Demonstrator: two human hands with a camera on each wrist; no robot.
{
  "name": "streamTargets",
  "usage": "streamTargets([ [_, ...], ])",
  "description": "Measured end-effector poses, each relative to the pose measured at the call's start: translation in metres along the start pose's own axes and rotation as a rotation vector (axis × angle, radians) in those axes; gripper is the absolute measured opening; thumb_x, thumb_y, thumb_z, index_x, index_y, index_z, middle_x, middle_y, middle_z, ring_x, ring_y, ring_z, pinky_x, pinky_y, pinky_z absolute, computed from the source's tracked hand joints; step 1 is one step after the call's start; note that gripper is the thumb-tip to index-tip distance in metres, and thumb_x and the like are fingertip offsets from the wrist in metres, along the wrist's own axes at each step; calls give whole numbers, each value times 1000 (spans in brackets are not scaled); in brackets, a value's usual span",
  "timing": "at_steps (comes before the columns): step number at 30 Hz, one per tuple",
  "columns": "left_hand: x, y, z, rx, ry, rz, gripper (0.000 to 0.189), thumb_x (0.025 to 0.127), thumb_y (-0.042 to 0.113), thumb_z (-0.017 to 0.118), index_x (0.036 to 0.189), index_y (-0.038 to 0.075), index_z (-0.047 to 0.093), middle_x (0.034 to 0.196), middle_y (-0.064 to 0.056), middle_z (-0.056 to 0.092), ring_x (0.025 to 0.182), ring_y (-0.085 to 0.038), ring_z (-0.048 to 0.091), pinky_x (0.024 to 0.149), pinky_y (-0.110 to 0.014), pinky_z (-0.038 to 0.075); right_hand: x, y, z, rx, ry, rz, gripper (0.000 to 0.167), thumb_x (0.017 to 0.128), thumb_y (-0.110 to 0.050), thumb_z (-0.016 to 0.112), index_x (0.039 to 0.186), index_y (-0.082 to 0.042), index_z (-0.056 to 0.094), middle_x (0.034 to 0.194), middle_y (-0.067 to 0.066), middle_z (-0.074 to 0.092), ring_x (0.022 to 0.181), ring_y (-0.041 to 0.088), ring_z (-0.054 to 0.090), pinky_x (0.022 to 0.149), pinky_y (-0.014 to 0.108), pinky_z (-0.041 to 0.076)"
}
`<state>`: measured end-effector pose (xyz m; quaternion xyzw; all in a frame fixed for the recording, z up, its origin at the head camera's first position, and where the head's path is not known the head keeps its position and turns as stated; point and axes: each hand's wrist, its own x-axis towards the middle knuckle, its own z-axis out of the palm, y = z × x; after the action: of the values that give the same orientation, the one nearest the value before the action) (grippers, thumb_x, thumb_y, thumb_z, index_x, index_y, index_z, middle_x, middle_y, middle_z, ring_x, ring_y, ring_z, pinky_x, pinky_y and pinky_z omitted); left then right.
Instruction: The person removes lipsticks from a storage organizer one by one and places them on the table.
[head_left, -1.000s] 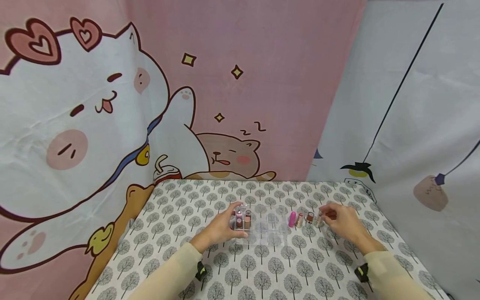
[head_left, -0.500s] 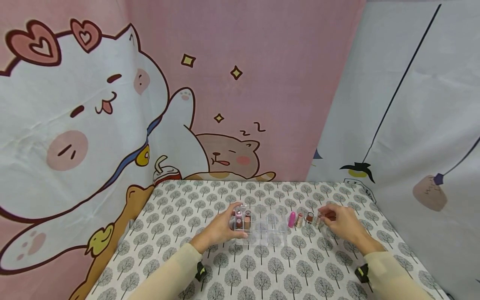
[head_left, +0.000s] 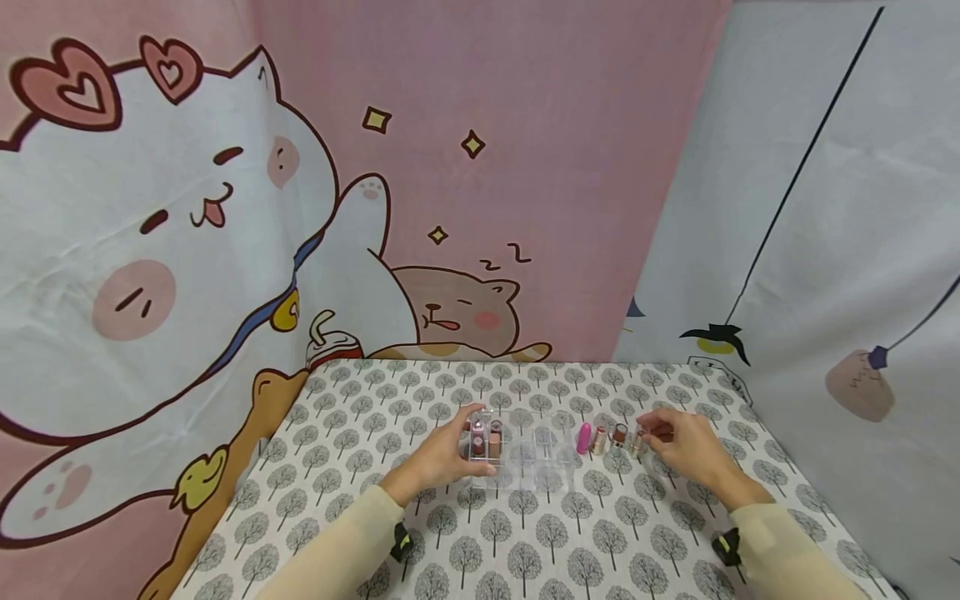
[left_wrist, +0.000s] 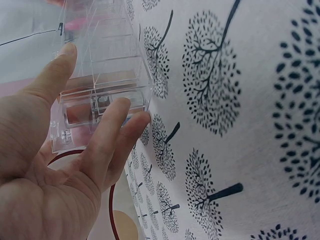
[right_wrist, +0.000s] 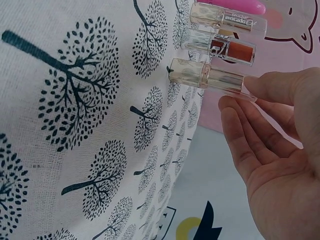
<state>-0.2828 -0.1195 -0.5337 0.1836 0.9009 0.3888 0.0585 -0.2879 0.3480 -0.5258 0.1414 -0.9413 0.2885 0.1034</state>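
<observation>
My left hand (head_left: 442,454) grips the left end of a clear plastic organizer (head_left: 558,457), thumb on the near side and fingers round the end. Several lipsticks (head_left: 494,444) stand in its left compartments; the other compartments look bare. To its right is a row of upright lipstick tubes. With thumb and fingertips, my right hand (right_wrist: 280,135) pinches the top of the rightmost one, a clear, pale gold lipstick (right_wrist: 220,80). Beside that stand a clear tube with a red-brown section (right_wrist: 240,51), a clear lettered tube (right_wrist: 237,21) and a bright pink tube (head_left: 583,438).
A white cloth (head_left: 525,542) printed with grey trees covers the table. Behind it hangs a pink backdrop (head_left: 570,167) with cartoon animals, and a pale curtain (head_left: 825,250) runs along the right side.
</observation>
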Motion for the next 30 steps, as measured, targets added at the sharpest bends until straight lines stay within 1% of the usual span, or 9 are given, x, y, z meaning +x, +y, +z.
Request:
streamTargets([
  [6,0,-1,1,7,-1,-3,117,90,42,103,182,35,31,174,-25,59,148,-49,68,128,-73,53,0,0,0,0,-4,-5,29,101,0,86,130,0,83,112,13,88,99,27,86,83,35,74],
  [10,1,-1,1,10,1,-1,118,90,43,103,182,36,30,174,-25,59,146,-49,69,127,-73,54,-1,0,0,6,-7,1,31,101,-1,87,132,0,81,114,14,88,101,31,87,86,41,75],
  [15,0,0,0,4,3,-2,119,89,42,104,182,38,30,174,-25,59,145,-49,70,126,-75,54,0,0,-1,1,1,-11,31,102,-3,86,133,0,81,123,19,87,106,37,86,90,51,74],
  [19,0,-1,0,7,4,2,119,89,43,104,182,37,30,173,-25,60,145,-49,70,126,-74,54,1,0,-1,-47,24,-35,29,103,-6,87,131,-2,83,123,16,87,110,38,83,95,58,73],
  [23,0,-1,0,6,2,7,119,89,43,103,182,36,30,174,-25,58,147,-50,68,127,-75,53,1,-1,-1,-76,51,-41,29,102,-8,89,130,-5,84,122,15,87,112,39,81,98,64,70],
  [30,0,-1,0,6,2,12,118,90,43,103,182,36,30,175,-26,57,148,-52,67,127,-75,53,1,-8,-1,-104,119,-78,32,102,-12,90,132,-5,84,125,18,84,111,41,80,97,66,68],
])
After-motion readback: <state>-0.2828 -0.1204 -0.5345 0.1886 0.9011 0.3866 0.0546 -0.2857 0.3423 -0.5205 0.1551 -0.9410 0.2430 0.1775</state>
